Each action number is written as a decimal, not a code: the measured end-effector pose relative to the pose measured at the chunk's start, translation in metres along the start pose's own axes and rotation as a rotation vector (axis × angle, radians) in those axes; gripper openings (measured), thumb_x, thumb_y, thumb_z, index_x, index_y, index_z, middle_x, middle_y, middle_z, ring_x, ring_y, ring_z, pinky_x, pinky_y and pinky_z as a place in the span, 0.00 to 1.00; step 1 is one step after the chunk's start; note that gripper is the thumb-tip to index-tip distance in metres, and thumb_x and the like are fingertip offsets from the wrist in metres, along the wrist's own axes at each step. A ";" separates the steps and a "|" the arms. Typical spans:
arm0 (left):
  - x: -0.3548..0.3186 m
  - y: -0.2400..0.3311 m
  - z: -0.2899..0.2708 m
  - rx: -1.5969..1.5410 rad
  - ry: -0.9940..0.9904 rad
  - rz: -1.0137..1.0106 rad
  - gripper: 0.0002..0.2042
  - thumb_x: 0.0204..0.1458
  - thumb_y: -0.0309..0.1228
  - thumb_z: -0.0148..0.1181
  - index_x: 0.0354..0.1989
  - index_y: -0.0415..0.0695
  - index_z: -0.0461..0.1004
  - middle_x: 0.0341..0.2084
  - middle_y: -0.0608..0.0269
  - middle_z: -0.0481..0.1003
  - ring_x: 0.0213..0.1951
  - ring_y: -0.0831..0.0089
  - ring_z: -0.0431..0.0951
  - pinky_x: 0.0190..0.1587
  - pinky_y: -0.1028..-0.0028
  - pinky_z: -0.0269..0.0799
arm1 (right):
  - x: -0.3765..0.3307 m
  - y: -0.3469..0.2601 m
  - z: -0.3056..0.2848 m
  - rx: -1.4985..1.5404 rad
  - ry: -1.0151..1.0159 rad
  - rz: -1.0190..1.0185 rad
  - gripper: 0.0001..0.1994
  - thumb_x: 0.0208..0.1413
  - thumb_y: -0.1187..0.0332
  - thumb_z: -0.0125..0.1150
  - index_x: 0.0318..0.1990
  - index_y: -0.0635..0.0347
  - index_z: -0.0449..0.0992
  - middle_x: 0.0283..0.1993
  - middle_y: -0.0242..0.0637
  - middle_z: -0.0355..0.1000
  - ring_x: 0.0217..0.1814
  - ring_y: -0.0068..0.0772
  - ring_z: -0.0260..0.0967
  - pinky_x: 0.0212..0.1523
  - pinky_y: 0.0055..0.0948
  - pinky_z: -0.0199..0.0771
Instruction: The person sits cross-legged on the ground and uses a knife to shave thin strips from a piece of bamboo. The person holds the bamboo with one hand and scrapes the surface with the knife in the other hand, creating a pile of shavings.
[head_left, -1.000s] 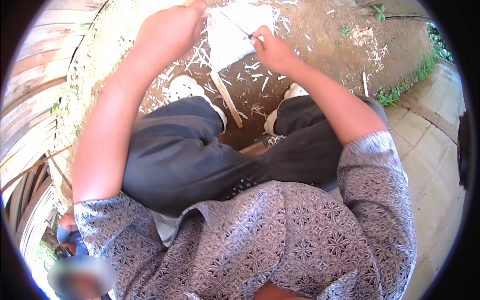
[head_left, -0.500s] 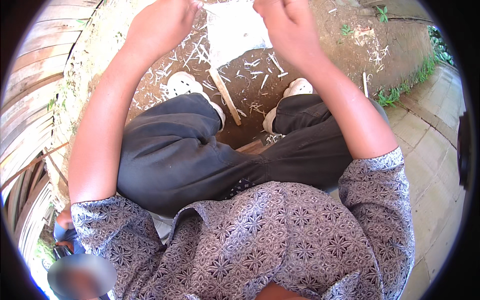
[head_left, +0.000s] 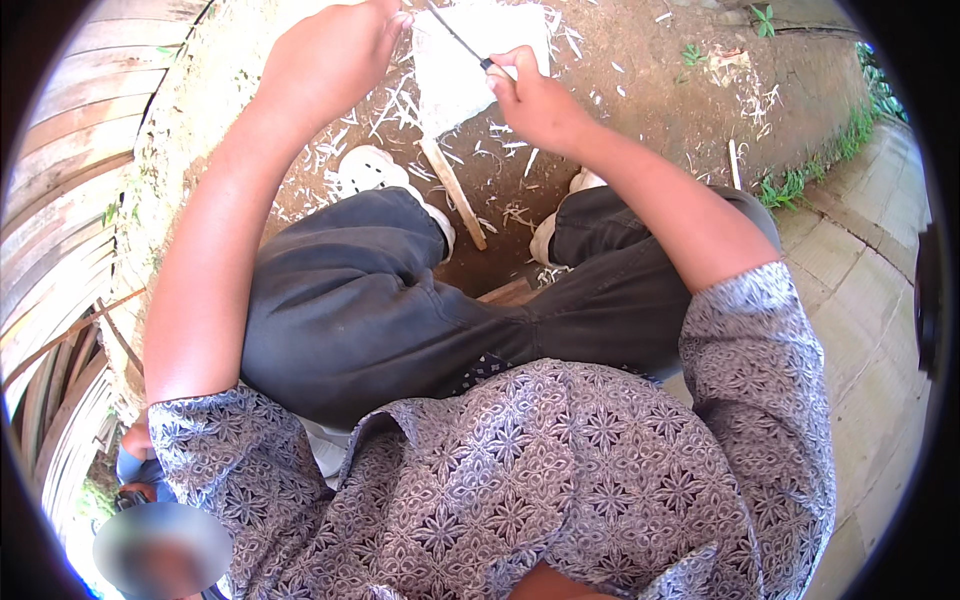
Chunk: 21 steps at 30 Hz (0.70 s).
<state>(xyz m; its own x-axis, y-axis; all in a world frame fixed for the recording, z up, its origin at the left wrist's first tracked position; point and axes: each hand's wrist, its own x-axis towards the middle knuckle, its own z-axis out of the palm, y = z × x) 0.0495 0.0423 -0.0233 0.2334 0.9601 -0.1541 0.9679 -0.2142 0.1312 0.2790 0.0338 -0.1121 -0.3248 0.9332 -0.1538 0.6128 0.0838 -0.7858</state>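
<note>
My right hand (head_left: 540, 105) is closed round the handle of a knife. The thin dark blade (head_left: 455, 35) slants up and left, toward my other hand. At the top edge, my left hand (head_left: 335, 55) is closed with its fingertips pressed together; whatever they hold is hidden or out of the picture. Beneath the knife lies a white cloth or sack (head_left: 465, 95) on the ground. A flat strip of wood (head_left: 453, 192) runs from the near edge of that sheet toward me, between my feet.
Pale wood shavings (head_left: 395, 110) lie scattered over the brown soil. My white clogs (head_left: 370, 170) are on either side of the wood strip. Stacked planks (head_left: 75, 130) line the left, paving (head_left: 850, 270) the right. Another person (head_left: 140, 470) is at the lower left.
My right hand has come down toward me and left, bringing the knife blade into sight. My left hand has shifted slightly right and nearer.
</note>
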 end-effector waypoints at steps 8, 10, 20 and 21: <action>-0.001 0.003 -0.004 -0.007 -0.012 -0.029 0.16 0.67 0.40 0.49 0.37 0.39 0.75 0.26 0.39 0.78 0.34 0.40 0.80 0.39 0.47 0.74 | 0.000 0.011 0.008 0.069 0.234 -0.289 0.15 0.71 0.57 0.50 0.52 0.58 0.70 0.27 0.52 0.75 0.26 0.55 0.76 0.29 0.50 0.72; 0.003 -0.009 0.009 -0.058 0.009 0.016 0.16 0.70 0.41 0.47 0.38 0.41 0.73 0.25 0.44 0.77 0.33 0.43 0.79 0.37 0.50 0.72 | 0.002 0.053 0.033 -0.072 0.089 -0.189 0.15 0.71 0.57 0.49 0.49 0.60 0.72 0.26 0.54 0.75 0.25 0.55 0.74 0.26 0.49 0.70; 0.006 -0.016 0.011 -0.070 0.069 0.064 0.16 0.69 0.41 0.48 0.38 0.41 0.73 0.24 0.45 0.77 0.32 0.43 0.79 0.38 0.51 0.73 | 0.016 0.043 0.026 -0.057 0.009 -0.181 0.21 0.72 0.55 0.49 0.61 0.60 0.59 0.23 0.54 0.75 0.30 0.59 0.78 0.32 0.54 0.75; 0.002 -0.015 0.007 -0.074 0.041 0.028 0.16 0.69 0.41 0.48 0.38 0.41 0.73 0.24 0.45 0.77 0.32 0.43 0.79 0.38 0.51 0.73 | 0.014 -0.008 -0.002 -0.005 -0.033 -0.126 0.21 0.72 0.55 0.48 0.61 0.60 0.60 0.24 0.55 0.75 0.31 0.61 0.78 0.34 0.54 0.75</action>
<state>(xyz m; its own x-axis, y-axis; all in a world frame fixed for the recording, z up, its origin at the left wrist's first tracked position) 0.0360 0.0457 -0.0327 0.2545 0.9609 -0.1092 0.9512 -0.2284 0.2076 0.2711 0.0473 -0.1070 -0.4228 0.9032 -0.0735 0.5695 0.2017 -0.7969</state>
